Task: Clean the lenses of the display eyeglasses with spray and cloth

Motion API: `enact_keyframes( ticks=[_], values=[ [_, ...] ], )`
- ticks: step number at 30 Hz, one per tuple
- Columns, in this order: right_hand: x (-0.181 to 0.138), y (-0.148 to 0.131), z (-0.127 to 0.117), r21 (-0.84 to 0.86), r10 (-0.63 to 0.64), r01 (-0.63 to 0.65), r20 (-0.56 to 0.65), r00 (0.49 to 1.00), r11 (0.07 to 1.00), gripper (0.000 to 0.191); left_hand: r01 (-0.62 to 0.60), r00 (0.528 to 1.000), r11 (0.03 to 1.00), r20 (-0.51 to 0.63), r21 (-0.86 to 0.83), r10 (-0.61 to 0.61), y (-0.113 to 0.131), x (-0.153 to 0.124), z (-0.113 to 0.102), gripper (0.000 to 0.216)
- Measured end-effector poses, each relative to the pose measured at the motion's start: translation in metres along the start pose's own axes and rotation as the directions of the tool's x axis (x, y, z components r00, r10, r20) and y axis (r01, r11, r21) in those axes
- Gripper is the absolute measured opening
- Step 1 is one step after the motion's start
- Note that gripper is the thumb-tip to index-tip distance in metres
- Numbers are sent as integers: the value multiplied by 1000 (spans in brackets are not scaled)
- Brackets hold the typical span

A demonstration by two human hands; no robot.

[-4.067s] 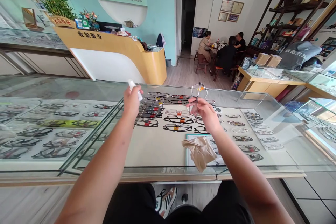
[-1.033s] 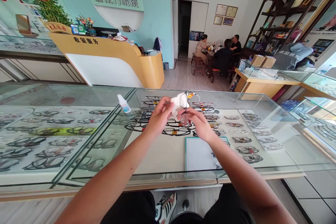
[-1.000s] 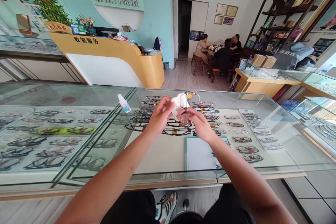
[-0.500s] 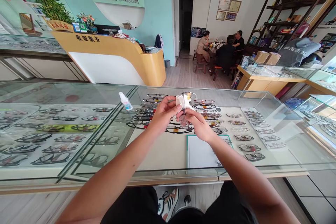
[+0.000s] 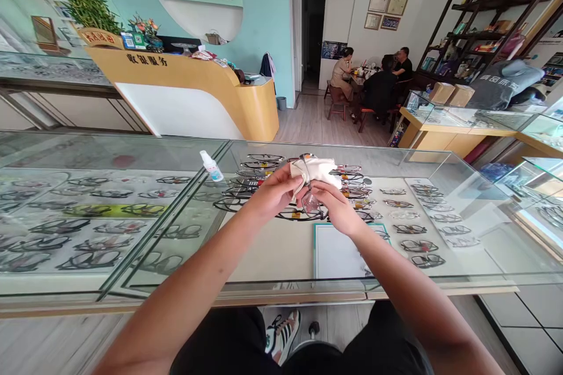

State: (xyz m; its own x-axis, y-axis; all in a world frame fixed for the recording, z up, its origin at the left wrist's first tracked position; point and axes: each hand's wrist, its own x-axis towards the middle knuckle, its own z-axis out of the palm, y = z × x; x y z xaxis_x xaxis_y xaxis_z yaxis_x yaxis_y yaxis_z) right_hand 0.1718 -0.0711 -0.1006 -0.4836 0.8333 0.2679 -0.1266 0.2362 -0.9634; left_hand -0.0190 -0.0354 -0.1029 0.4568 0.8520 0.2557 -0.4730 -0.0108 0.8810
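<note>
Above the glass counter, my left hand is closed, its thumb pressing a white cloth against a pair of eyeglasses. My right hand is closed too, with its fingers gripping the eyeglasses near the middle of the frame. The cloth wraps the far part of the eyeglasses, and one clear lens shows below my fingers. Beneath both hands lie several rows of dark-framed glasses. A white spray bottle stands on the counter to the left of my hands.
The glass display counter runs across in front of me, with more glasses at the right. A white tray with a green edge lies near my right forearm. Beyond are a wooden reception desk and several people seated at a table.
The white cloth has spread farther to the right over the eyeglasses and toward my right hand. Both hands keep their hold in nearly the same place.
</note>
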Motion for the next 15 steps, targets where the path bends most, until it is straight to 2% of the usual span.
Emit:
enact_keyframes(
  ticks=[3, 8, 15],
  values=[
    [-1, 0, 0, 8, 4, -4, -5, 1000, 1000, 33, -8, 998, 999, 55, 40, 6, -1, 0, -1, 39],
    [-1, 1, 0, 14, 7, -7, 5, 1000, 1000, 35, -45, 999, 996, 14, 75, 44, -6, 0, -3, 49],
    [1, 9, -2, 83, 37, -39, 20, 999, 996, 35, -42, 998, 985, 42, 167, 35, -2, -1, -5, 39]
  ],
)
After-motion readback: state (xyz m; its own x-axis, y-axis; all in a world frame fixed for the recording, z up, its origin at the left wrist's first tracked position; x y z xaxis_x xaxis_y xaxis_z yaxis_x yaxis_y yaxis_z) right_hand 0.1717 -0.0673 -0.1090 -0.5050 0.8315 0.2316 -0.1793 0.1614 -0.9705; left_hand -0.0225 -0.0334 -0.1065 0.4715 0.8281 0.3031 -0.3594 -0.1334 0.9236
